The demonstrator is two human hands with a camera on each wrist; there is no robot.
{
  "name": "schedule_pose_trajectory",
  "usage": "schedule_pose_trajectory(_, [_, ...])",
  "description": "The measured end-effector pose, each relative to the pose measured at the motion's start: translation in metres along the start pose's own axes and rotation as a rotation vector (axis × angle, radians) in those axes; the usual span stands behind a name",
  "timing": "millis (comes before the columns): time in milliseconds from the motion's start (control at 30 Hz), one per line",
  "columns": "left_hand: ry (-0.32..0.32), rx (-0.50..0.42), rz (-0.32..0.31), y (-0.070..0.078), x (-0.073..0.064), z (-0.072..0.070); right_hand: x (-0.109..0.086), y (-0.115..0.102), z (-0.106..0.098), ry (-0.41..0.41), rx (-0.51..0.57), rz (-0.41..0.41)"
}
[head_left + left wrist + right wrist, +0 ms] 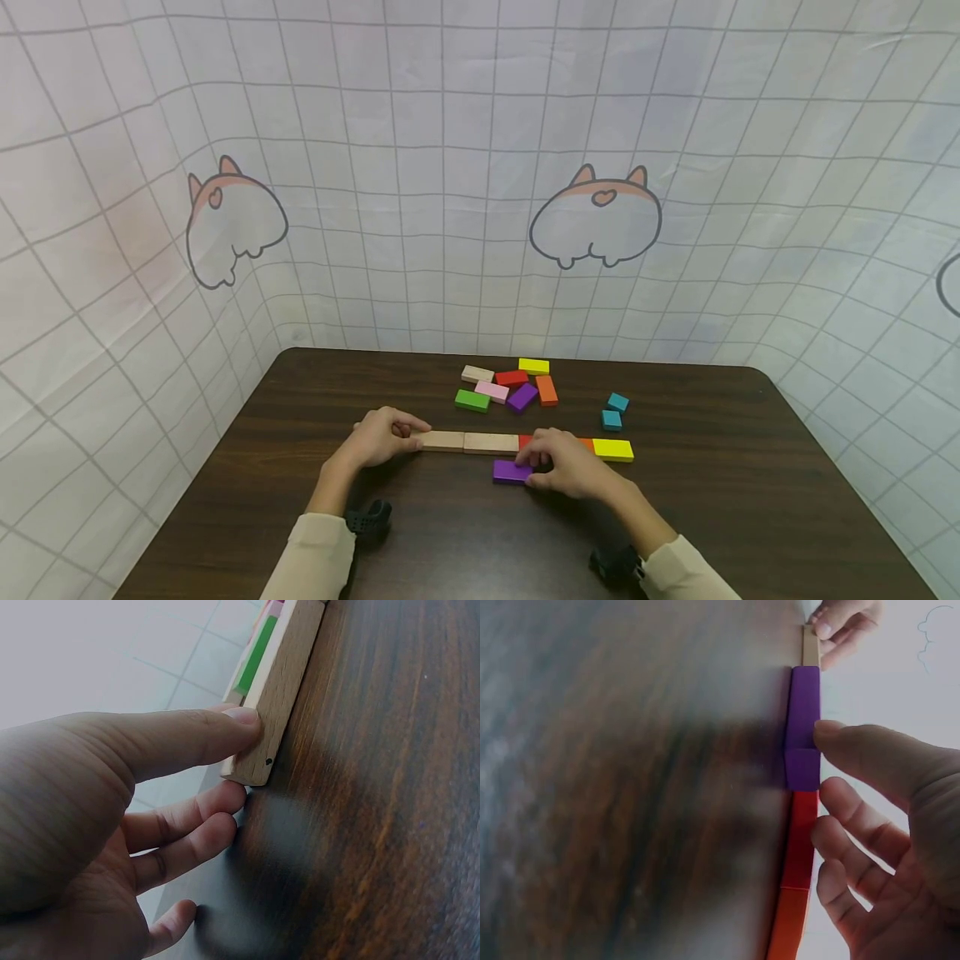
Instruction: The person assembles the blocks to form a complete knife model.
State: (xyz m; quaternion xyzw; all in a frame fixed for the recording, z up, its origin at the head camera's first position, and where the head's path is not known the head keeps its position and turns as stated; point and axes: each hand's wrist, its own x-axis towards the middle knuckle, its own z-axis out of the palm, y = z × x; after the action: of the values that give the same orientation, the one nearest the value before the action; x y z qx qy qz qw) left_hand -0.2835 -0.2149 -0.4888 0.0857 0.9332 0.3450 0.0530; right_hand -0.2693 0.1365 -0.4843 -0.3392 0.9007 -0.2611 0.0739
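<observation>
On the dark table a row of blocks runs left to right: a plain wooden block (444,442), another plain wooden block (491,443), then red (801,840), orange (787,922) and yellow (613,451) ones. My left hand (384,437) pinches the row's left end, its thumb (225,731) against the near side of the plain block. In front of the row lies a purple block (510,472). My right hand (568,463) holds its right end between thumb and index finger, the index mostly hidden in the right wrist view. This hand covers part of the red and orange blocks.
Behind the row lie several loose blocks, among them green (472,401), pink (492,392), purple (522,398), orange (547,391), red (512,379) and yellow (534,367). Two small blue blocks (612,420) sit farther right. A gridded white curtain (420,250) surrounds the table.
</observation>
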Motion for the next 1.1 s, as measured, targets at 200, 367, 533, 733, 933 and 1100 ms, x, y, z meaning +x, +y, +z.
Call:
schedule_pose_trajectory(200, [-0.002, -0.001, -0.011, 0.0, 0.0, 0.0, 0.005, -0.002, 0.002, 0.018, -0.01, -0.018])
schedule_pose_trajectory(367, [-0.002, -0.005, -0.007, 0.001, -0.001, -0.001, 0.01, -0.004, 0.002, 0.03, -0.022, -0.006])
schedule_pose_trajectory(533, [-0.004, -0.004, -0.003, 0.001, -0.002, -0.001, 0.012, -0.005, 0.003, 0.036, -0.038, 0.001])
schedule_pose_trajectory(733, [-0.006, -0.007, -0.002, 0.001, -0.002, -0.001, 0.015, -0.007, 0.004, 0.044, -0.052, 0.013])
schedule_pose_trajectory(933, [-0.005, -0.011, 0.0, 0.0, -0.002, -0.002, 0.018, -0.009, 0.005, 0.043, -0.05, 0.031])
schedule_pose_trajectory(1100, [-0.005, -0.009, 0.001, 0.0, -0.001, -0.001, 0.02, -0.01, 0.005, 0.044, -0.044, 0.037])
